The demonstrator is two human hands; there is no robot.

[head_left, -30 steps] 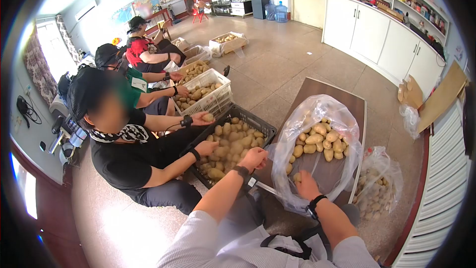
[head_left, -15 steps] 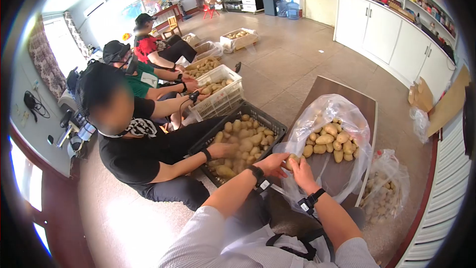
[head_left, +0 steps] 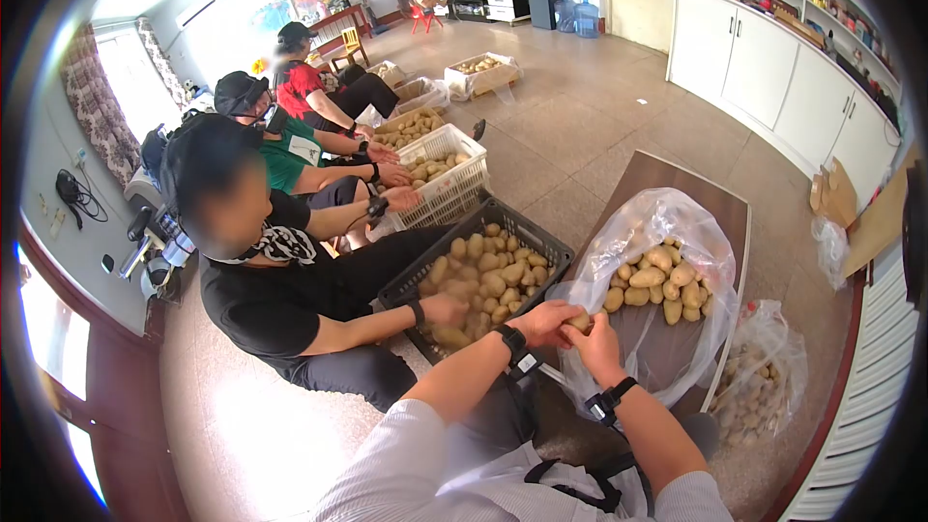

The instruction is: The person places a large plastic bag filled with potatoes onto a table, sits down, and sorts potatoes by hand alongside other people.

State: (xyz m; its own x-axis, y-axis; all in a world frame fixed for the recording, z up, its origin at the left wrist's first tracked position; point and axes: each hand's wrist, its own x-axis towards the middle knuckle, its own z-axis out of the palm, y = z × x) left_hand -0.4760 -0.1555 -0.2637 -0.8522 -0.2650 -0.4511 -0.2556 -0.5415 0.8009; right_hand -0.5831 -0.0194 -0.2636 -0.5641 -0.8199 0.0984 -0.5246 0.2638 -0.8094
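Note:
Between my two hands is a potato (head_left: 581,322), partly hidden by the fingers. My left hand (head_left: 545,324) closes on its left side, and my right hand (head_left: 596,346) grips it from the right with the thumb up. Just beyond them a clear plastic bag (head_left: 698,217) lies wide-mouthed on a low brown table (head_left: 646,174), with a pile of potatoes (head_left: 667,280) inside. Left of my hands stands a black crate (head_left: 553,249) full of potatoes, where a co-worker's hand (head_left: 445,311) reaches in.
A second clear bag of potatoes (head_left: 759,377) rests on the floor right of the table. Several co-workers sit in a row at the left, beside a white crate (head_left: 462,182) and other potato containers. White cabinets (head_left: 764,58) line the right wall.
Both my hands remain on the potato, which sits slightly differently in my fingers. My view has shifted a little. The nearest co-worker's hand has moved within the black crate.

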